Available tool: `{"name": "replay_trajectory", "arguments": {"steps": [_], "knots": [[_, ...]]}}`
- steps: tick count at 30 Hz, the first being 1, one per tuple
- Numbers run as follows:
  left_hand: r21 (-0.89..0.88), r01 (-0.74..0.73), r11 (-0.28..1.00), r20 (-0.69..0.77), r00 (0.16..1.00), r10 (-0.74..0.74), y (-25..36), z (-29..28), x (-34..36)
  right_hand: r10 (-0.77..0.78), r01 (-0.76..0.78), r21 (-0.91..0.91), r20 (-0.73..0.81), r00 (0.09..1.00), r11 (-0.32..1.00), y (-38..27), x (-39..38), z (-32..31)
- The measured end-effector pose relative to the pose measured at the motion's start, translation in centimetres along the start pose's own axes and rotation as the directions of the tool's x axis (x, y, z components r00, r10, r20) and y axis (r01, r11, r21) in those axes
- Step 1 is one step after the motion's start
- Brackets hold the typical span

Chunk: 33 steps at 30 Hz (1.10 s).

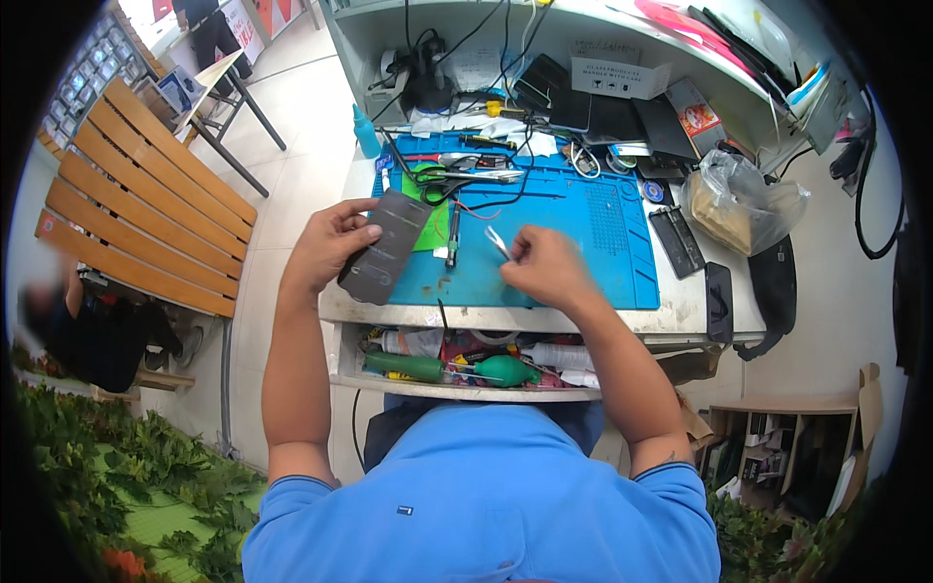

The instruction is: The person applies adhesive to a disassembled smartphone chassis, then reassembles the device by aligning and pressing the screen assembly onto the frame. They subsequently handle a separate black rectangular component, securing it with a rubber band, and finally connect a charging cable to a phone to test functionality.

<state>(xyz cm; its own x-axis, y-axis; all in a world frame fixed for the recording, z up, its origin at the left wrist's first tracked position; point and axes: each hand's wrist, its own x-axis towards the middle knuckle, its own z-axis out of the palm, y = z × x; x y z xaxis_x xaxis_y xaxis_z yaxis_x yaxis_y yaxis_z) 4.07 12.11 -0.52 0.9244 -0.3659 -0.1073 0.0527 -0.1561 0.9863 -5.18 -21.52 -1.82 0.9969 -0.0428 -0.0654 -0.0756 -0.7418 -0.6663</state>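
Observation:
My left hand grips the edge of a dark grey flat panel with slots and marks across its face, tilted above the mat's left part. In my right hand, slightly blurred, is a pair of silver tweezers, pinched between thumb and fingers and pointing up and left. Beneath both hands lies a blue work mat. Between them a dark pen-like tool rests on the mat, beside a bright green sheet. Scissors lie farther back, among thin red and black wires.
Below the table edge, an open drawer holds a green bulb blower and tubes. A plastic bag and a black battery-like block sit at right. A blue bottle stands back left. A slatted wooden bench is at left.

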Motion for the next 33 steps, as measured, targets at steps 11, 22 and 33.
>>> {"name": "replay_trajectory", "arguments": {"steps": [11, 22, 33], "knots": [[0.878, -0.403, 0.258, 0.158, 0.753, 0.639, 4.0, 4.2, 16.6, -0.303, 0.182, -0.391, -0.276, 0.912, 0.902, 3.8, 9.9, -5.0], [0.774, -0.481, 0.412, 0.376, 0.872, 0.313, 3.0, 11.2, 15.2, -0.553, 0.258, -0.590, -0.397, 0.732, 0.765, 9.3, 17.3, -9.3], [0.716, -0.581, 0.388, 0.451, 0.808, 0.379, 2.6, 10.7, 16.3, -0.584, 0.313, -0.830, -0.020, 0.811, 0.462, 10.3, 20.9, -11.2]]}}
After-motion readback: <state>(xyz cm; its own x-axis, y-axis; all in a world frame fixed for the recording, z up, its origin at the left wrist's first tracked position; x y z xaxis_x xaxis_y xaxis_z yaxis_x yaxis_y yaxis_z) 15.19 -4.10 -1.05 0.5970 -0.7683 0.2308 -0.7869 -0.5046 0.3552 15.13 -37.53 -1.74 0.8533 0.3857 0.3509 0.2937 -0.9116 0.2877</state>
